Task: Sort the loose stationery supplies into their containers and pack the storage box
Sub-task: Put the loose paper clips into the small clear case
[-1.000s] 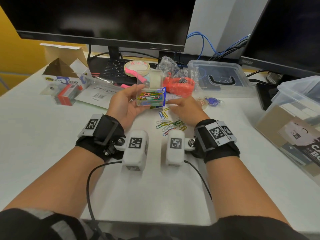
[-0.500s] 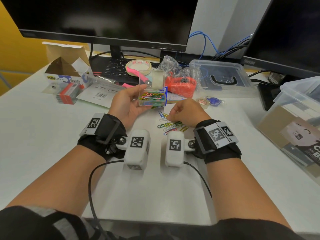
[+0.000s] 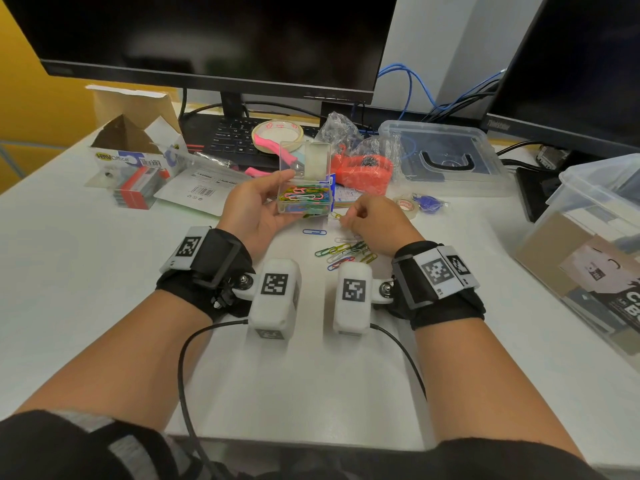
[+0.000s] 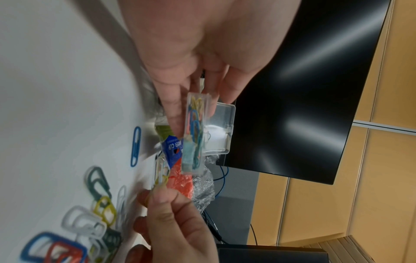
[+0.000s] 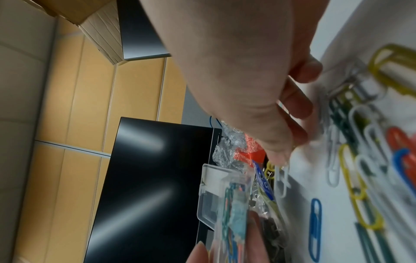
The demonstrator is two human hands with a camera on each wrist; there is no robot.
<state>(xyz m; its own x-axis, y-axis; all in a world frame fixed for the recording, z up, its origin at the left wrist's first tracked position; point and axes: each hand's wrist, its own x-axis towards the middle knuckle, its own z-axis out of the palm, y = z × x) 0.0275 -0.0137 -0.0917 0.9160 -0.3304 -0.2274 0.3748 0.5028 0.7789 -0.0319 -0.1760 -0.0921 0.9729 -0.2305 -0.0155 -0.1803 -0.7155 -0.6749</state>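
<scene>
I see left hand (image 3: 254, 207) gripping clear clip box (image 3: 304, 195), lid open. Right hand (image 3: 375, 223) at box's 4 o'clock pinches clips (image 4: 161, 178); loose clips (image 3: 346, 252) w/ blue one (image 3: 314, 232) on table (image 3: 86, 271).

Clear, glossy hard-plastic clip case (image 3: 304, 188) with hinged lid; coated paper clips (image 3: 346, 252) in smooth coloured finish on matt white worktop (image 3: 86, 271). Crinkled shiny film bag (image 3: 349, 140), translucent plastic storage box (image 3: 446, 161), raw brown cardboard carton (image 3: 135, 109). Glossy black monitor screen (image 3: 214, 32); black cloth wrist straps (image 3: 214, 258).
</scene>
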